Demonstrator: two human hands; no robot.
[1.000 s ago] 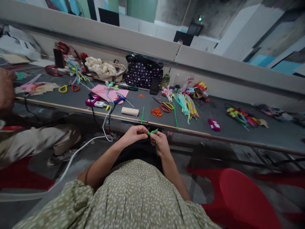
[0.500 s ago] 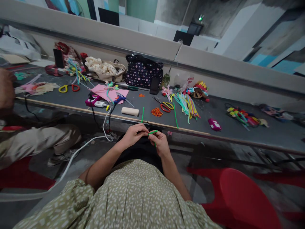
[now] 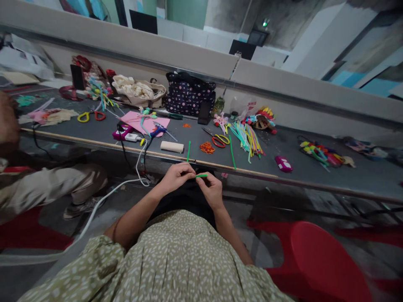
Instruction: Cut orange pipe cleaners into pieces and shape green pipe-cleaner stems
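Over my lap, just off the table's front edge, my left hand (image 3: pixel 178 176) and my right hand (image 3: pixel 210 188) meet fingertip to fingertip. Both pinch a green pipe cleaner (image 3: pixel 202 175), whose short end sticks out to the right above my right thumb. The rest of it is hidden by the fingers. Beyond my hands, one straight green pipe cleaner (image 3: pixel 189 152) lies near the edge and another green pipe cleaner (image 3: pixel 232 152) lies to its right. Between them are an orange coiled bundle (image 3: pixel 207 147) and scissors (image 3: pixel 220 141).
On the dark table (image 3: pixel 267 161) are a beige roll (image 3: pixel 171 147), a blue glue gun (image 3: pixel 159 129), pink paper (image 3: pixel 134 119) and colourful pipe cleaners (image 3: pixel 247 138). A white cable (image 3: pixel 110 195) hangs at left. Another person's hand (image 3: pixel 8 119) is far left; a red stool (image 3: pixel 324 260) stands right.
The green pipe cleaner's free end has tipped down from a slant to nearly level. Its lower tail below my right fingers no longer shows. My right hand has shifted slightly.
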